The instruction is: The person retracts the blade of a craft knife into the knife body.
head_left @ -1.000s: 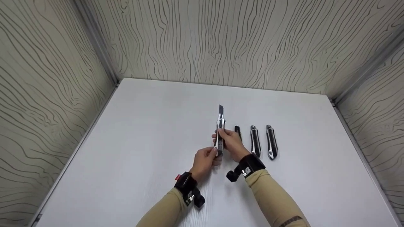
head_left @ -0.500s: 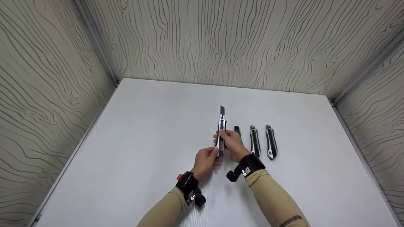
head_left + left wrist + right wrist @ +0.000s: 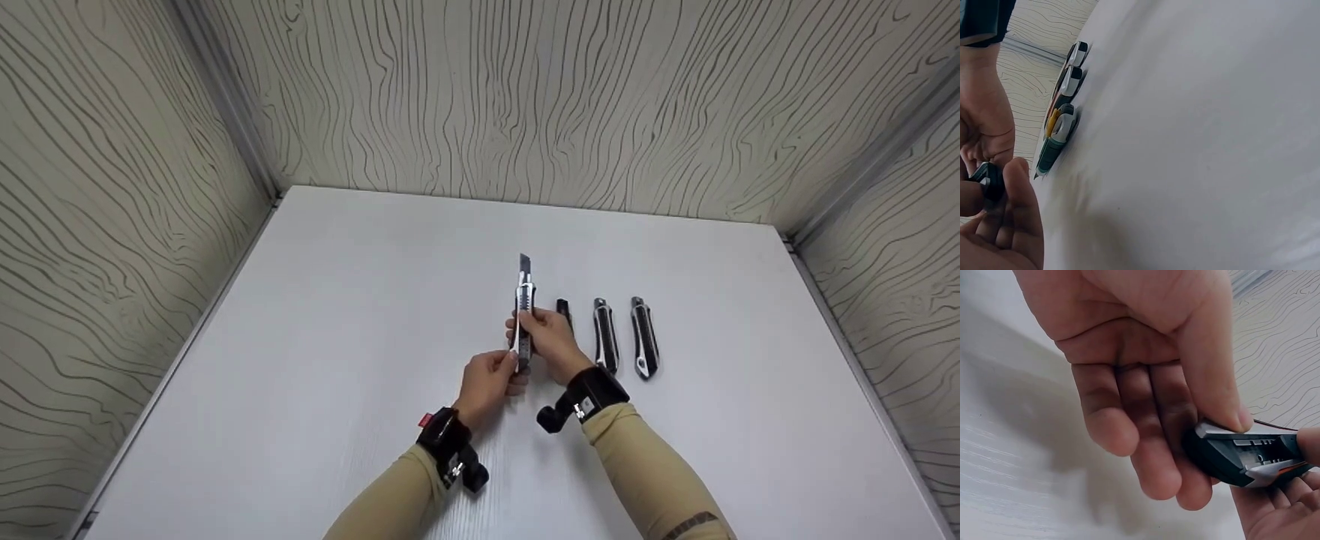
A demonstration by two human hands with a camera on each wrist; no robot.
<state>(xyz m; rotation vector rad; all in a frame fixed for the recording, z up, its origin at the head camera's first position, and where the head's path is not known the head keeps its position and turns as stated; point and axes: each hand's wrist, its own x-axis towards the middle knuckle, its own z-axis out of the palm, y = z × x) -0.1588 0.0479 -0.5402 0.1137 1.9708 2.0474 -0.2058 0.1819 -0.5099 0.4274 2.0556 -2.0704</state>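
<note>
Black-silver utility knife (image 3: pixel 524 315) held above tabletop (image 3: pixel 337 337), long axis pointing far, blade out. Right hand (image 3: pixel 551 339) clenched round mid-body; left hand (image 3: pixel 487 381) pinching near end. Three knives (image 3: pixel 604 335) lying right.

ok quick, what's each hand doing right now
Left hand: pinches the rear end of the utility knife.
Right hand: grips the knife's body, blade extended.

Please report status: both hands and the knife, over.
Left hand pinches utility knife at its rear end. Right hand grips its middle. Blade out, pointing away. Three more knives lie right, untouched.
</note>
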